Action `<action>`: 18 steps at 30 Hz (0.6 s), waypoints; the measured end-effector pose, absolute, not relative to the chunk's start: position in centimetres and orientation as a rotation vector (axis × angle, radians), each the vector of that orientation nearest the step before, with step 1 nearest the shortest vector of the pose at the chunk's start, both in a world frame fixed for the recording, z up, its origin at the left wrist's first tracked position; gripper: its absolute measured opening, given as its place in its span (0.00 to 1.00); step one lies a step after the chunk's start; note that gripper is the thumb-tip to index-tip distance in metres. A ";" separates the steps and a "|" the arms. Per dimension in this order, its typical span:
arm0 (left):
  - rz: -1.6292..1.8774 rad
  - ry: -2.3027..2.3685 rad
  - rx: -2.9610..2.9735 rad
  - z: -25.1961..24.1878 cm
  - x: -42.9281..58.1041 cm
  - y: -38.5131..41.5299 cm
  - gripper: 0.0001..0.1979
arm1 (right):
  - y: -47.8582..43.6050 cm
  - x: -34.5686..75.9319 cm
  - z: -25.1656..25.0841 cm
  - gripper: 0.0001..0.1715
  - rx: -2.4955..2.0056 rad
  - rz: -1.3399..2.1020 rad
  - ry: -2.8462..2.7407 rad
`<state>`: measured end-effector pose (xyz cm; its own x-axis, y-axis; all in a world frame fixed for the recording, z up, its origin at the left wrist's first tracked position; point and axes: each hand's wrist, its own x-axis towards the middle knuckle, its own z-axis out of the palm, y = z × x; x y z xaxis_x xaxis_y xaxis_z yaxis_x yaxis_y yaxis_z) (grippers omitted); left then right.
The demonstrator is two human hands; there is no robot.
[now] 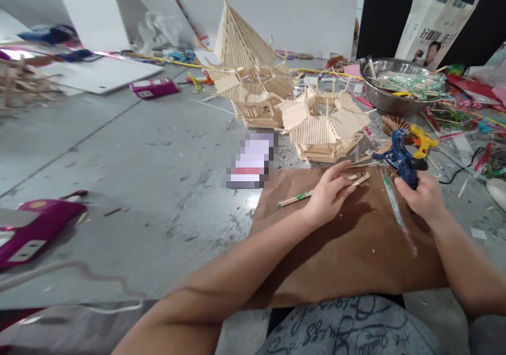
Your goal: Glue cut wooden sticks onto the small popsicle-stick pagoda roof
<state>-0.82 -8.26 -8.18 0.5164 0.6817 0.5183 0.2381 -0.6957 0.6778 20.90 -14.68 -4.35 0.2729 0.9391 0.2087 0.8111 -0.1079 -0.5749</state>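
My left hand (328, 194) is over a brown sheet (316, 260), its fingers closed around short wooden sticks (361, 179). A thin stick (366, 164) stretches from near its fingertips toward the glue gun. My right hand (425, 194) grips a blue glue gun (404, 157) by the handle, nozzle pointing left toward the sticks. Partly hidden by my left hand, green-tipped chopsticks (294, 199) lie on the sheet. A clear plastic wrapper (395, 207) lies between the hands. Just beyond are an open-topped stick model (326, 126) and a taller one with a pointed roof (249, 44).
A phone (253, 157) lies left of the sheet. Behind the blue gun is a yellow glue gun (424, 141). A metal bowl (403, 105) of wrapped sticks stands at back right amid scraps, near a white bag (430, 28). Purple power strips (43, 228) lie at left.
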 end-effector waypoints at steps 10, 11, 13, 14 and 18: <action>0.921 0.576 2.197 -7.7 -0.7 -8.5 0.10 | -14.7 19.2 -6.8 0.14 -1.361 1.080 -1.153; 0.936 0.575 2.171 -7.7 -0.6 -8.7 0.10 | -14.7 19.0 -6.8 0.15 -1.334 1.115 -1.143; 0.966 0.554 2.101 -7.8 -0.2 -9.4 0.09 | -14.9 18.5 -6.6 0.19 -1.237 1.204 -1.163; 0.973 0.526 2.056 -7.9 0.0 -9.8 0.09 | -15.0 18.4 -6.5 0.21 -1.170 1.249 -1.188; 0.921 0.410 1.935 -7.9 0.5 -10.4 0.09 | -15.2 18.0 -6.0 0.27 -0.987 1.322 -1.262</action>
<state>0.54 -10.40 -7.86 0.6640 0.6083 0.4349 -0.0833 -0.5179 0.8514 17.97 -15.19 -6.04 -0.1498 0.9853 0.0825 -0.1281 0.0634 -0.9897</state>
